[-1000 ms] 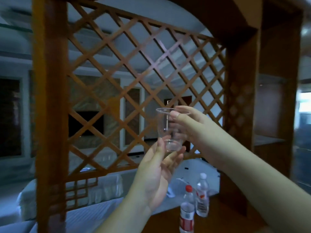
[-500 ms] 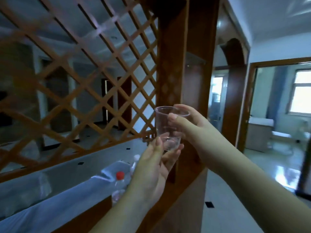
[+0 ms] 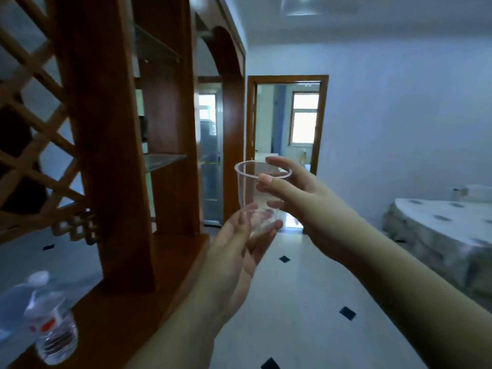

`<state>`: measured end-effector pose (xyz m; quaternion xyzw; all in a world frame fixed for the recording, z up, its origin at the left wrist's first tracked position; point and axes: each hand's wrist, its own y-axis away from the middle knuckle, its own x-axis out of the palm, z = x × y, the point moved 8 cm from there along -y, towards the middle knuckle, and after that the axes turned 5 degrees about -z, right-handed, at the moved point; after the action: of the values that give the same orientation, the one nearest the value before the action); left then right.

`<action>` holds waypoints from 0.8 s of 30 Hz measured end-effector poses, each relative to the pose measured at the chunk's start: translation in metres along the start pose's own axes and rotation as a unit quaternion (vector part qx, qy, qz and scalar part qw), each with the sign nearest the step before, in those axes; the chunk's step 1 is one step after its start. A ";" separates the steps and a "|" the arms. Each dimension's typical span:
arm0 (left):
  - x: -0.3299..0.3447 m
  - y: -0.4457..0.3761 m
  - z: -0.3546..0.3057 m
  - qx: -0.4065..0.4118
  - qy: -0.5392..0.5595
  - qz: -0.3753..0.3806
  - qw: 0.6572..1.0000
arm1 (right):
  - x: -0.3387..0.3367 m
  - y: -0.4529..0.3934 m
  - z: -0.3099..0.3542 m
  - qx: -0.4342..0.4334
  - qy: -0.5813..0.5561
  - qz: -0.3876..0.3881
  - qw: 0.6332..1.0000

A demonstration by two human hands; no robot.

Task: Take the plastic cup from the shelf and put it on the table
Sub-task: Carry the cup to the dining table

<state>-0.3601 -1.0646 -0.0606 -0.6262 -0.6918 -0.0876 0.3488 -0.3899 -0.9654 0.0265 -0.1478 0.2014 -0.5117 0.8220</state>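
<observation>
Head view: the room has swung round since 1 second ago; the lattice screen (image 3: 34, 145) now sits at the left edge, and a doorway (image 3: 287, 123) and a cloth-covered counter (image 3: 439, 227) have come into sight. The plastic cup (image 3: 259, 201) stays upright in mid-air, off the shelf (image 3: 165, 159), the right hand (image 3: 295, 198) clamped at its rim, the left hand (image 3: 239, 251) cradling its base. Carrying looks underway; setting down remains.

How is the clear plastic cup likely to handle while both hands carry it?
The plastic cup looks thin-walled and empty, so it is probably very light and may flex under a firm grip. The right hand pinches its rim while the left hand supports its base, which suggests some care. Set down, it might tip easily.
</observation>
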 end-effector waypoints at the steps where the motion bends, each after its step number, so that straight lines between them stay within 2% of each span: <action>1: 0.007 -0.007 0.016 -0.020 0.000 0.005 1.000 | -0.017 0.002 -0.007 0.011 0.004 -0.017 1.000; 5: 0.048 -0.037 0.083 -0.094 0.003 0.035 0.995 | -0.090 0.010 -0.029 0.045 0.049 -0.077 0.995; 10: 0.110 -0.068 0.165 -0.131 -0.020 0.081 0.988 | -0.189 0.023 -0.062 0.087 0.085 -0.142 0.982; 16: 0.191 -0.098 0.258 -0.189 -0.018 0.135 0.972 | -0.308 0.042 -0.092 0.091 0.092 -0.210 0.969; 24: 0.261 -0.130 0.348 -0.251 0.001 0.151 0.956 | -0.420 0.053 -0.136 0.103 0.143 -0.234 0.956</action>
<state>-0.6035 -0.6863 -0.1235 -0.7909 -0.5442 -0.2054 0.1901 -0.5794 -0.5692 -0.0408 -0.0312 0.2228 -0.7234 0.6528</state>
